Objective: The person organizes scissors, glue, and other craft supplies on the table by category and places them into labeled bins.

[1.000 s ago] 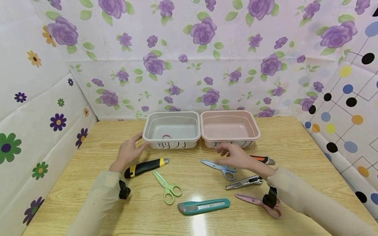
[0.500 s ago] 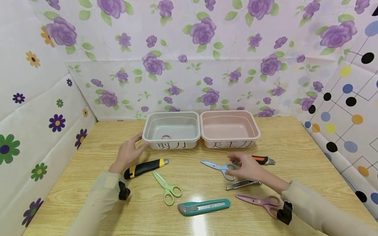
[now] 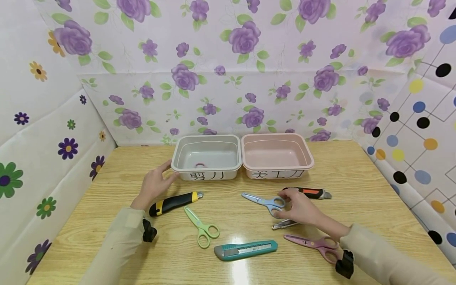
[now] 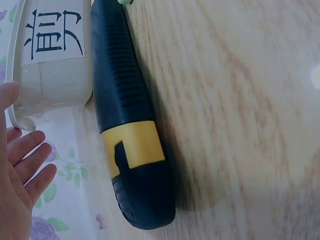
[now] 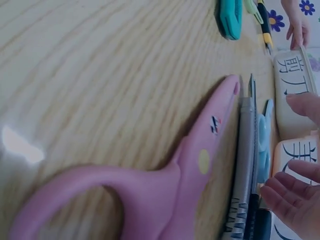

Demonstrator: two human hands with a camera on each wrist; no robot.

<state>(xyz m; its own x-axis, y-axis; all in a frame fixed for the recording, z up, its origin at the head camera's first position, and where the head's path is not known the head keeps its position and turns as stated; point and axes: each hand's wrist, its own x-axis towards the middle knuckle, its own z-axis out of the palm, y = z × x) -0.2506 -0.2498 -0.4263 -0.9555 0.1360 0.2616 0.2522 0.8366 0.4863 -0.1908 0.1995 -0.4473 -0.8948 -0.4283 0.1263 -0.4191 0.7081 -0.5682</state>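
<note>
At the left end of the grey bin, my left hand touches the rim with fingers relaxed; the left wrist view shows the thumb right at the edge. My right hand is over the handles of the blue scissors, thumb and fingers spread apart around the loops. In the right wrist view its fingers look loosely extended. Beneath that hand lies a silver utility knife, its rear part hidden in the head view. Just behind is a black and orange utility knife, partly covered by the fingers.
A pink bin stands beside the grey one, which has a small purple loop inside. On the wooden table lie a black and yellow utility knife, green scissors, a teal utility knife and pink scissors.
My right hand has moved right and slightly towards me, from in front of the pink bin to the blue scissors' handles. The left hand has stayed at the grey bin.
</note>
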